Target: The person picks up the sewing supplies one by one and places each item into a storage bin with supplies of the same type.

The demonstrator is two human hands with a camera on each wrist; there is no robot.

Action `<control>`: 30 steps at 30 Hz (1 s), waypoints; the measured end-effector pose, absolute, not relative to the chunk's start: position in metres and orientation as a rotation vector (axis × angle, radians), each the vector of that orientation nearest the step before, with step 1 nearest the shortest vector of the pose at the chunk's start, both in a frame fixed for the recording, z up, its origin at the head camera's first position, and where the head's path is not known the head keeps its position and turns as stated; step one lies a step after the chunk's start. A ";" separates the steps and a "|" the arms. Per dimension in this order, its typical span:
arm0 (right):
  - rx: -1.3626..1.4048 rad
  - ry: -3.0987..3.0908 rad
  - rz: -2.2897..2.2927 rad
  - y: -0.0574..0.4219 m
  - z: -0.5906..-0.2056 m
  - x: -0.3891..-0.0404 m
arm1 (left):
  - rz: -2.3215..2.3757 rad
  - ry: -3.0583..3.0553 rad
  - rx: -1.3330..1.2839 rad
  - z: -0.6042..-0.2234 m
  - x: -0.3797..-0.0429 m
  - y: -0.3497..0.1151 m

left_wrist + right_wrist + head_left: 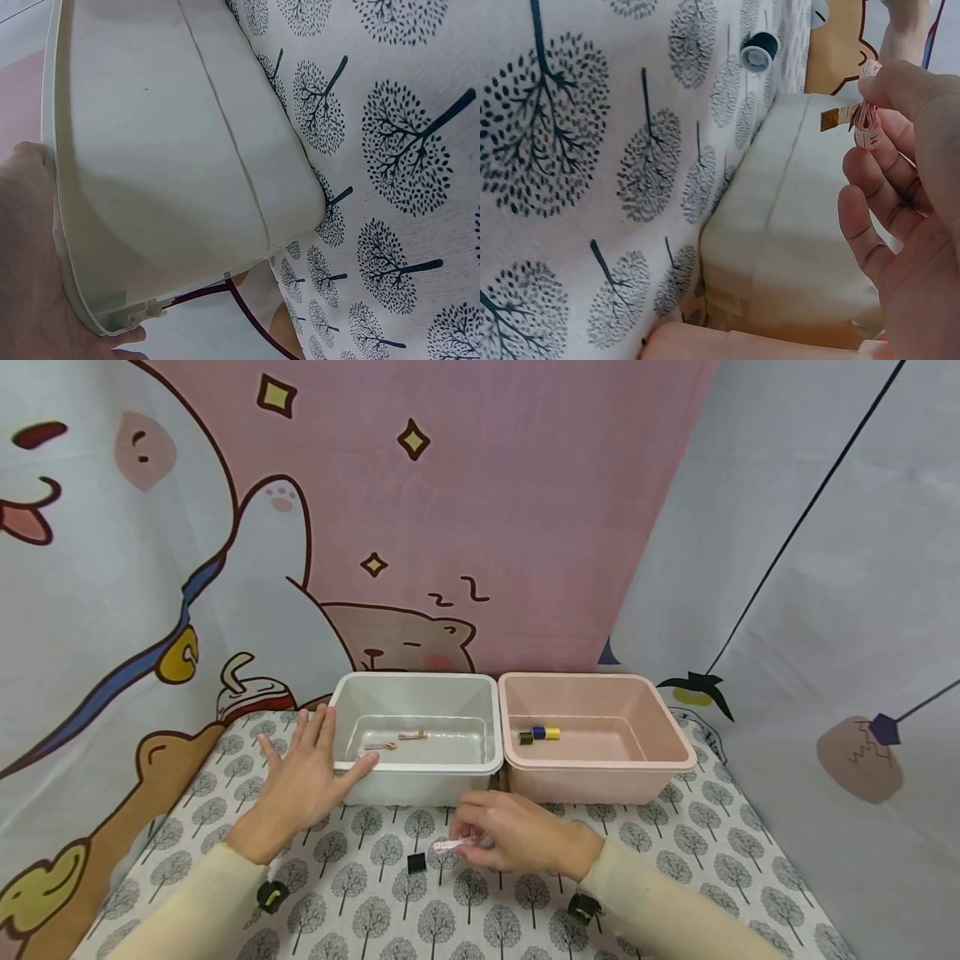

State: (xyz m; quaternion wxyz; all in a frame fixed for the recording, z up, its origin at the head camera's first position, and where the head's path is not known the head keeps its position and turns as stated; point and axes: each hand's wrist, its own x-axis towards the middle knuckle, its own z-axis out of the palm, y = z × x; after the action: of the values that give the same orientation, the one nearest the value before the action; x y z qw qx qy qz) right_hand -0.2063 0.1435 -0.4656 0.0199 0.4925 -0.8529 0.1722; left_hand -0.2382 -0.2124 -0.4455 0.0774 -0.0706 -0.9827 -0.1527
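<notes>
My right hand (517,831) pinches a small folded measuring tape (868,129) between thumb and fingers, over the cloth in front of the bins. The tape is whitish with pinkish-red markings and has a brass-coloured end tab. A black thread spool (416,862) lies on the cloth to its left. At the front left corner of the white bin (420,769), my left hand (303,777) rests with fingers spread and straight, its thumb across the rim. Inside that bin lie two small folded tapes, a nearer tape (380,746) and a farther tape (412,735).
Right beside the white bin stands a pink bin (600,764) with several thread spools (545,732) in dark green, blue and yellow. Both stand on a tree-patterned cloth (472,927). A cartoon-printed curtain (525,527) hangs behind them.
</notes>
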 end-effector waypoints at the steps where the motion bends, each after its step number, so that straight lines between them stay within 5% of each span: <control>1: 1.526 -2.639 0.537 0.144 -0.464 -0.206 | -0.460 -2.944 -0.212 -0.445 -0.238 -0.212; 30: 1.634 -2.453 0.604 0.143 -0.435 -0.215 | -0.463 -2.927 -0.215 -0.450 -0.238 -0.214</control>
State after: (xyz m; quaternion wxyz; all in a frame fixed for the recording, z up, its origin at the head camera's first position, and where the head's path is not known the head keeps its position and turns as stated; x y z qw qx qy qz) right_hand -0.2151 0.1434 -0.4346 0.0664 0.5419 -0.8135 0.2004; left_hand -0.2383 -0.2140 -0.4495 0.0851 -0.0722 -0.9816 -0.1552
